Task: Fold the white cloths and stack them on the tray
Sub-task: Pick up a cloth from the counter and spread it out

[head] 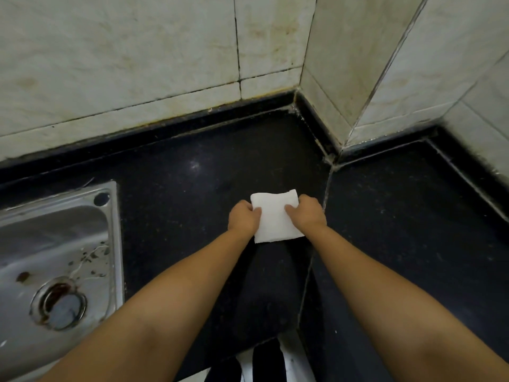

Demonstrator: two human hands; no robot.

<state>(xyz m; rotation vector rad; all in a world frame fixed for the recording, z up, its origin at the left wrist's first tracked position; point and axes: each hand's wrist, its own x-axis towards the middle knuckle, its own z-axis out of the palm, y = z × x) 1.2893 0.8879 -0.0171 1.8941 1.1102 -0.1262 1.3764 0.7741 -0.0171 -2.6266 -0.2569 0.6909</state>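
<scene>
A folded white cloth (275,216) lies on the dark desk (192,188), about mid-way across. The left hand (243,219) pinches its left edge, the right hand (308,213) its right edge, each grip curled tight on the fabric. A steel sink (55,244) sits at the left, pale tiled walls (124,64) beyond.

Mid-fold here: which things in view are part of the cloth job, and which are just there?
Job:
white cloth, folded small on the counter
left hand and right hand, each gripping a side
No tray in view.

Just there:
steel sink
black counter
tiled wall
</scene>
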